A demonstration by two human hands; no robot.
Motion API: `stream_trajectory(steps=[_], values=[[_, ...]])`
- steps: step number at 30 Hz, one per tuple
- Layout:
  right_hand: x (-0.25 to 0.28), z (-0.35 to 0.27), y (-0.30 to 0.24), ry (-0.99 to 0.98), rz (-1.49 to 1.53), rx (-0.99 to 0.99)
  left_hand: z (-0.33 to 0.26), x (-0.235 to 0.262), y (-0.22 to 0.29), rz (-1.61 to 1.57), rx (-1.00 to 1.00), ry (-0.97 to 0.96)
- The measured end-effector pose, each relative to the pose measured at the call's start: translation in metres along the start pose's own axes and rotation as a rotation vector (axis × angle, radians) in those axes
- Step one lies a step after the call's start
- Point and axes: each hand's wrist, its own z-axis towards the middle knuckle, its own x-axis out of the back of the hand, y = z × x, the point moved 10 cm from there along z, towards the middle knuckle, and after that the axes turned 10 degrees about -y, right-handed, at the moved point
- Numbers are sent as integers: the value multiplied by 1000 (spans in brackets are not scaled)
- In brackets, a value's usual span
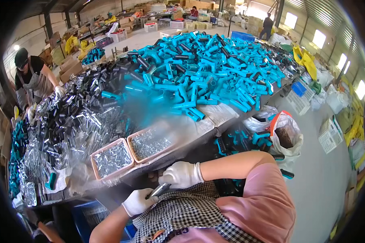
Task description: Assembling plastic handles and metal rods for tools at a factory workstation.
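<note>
Co-worker (32,73), one: we find this person at the tabletop's left edge, one gloved hand on the heap. Teal parts (16,158): a bank along the same edge. Black grips (79,87): a broad heap, running from the left edge toward the middle. Metal rods (75,139): a loose spread nearer us. Teal piece (50,180), single: on pale cloth at the near left corner. Left bin (117,173), pink: at the near edge, filled with metal pins (112,156). Left hand (140,201), ours, white-gloved: fingers closed around a tube. Right bin (137,134), pink: touching its neighbour, holding small metal bits (151,142). Tube (160,189), dark and shiny: held tilted between our hands, just off the near edge, above our checked apron (174,206). Right hand (182,175), ours, white-gloved: fingers curled closed on the tube's upper end. Teal handles (215,73): the largest heap, from mid-table toward the far edge. White bag (295,146), orange-rimmed: beside the near edge, toward its right end.
</note>
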Motion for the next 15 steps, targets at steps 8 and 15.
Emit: stream_trajectory(steps=[8, 15], values=[[-57, -30, 23, -340, 1463, -637, -27, 22, 63, 738, -202, 572], [13, -9, 3, 166, 233, -56, 2, 2, 11, -79, -69, -13]])
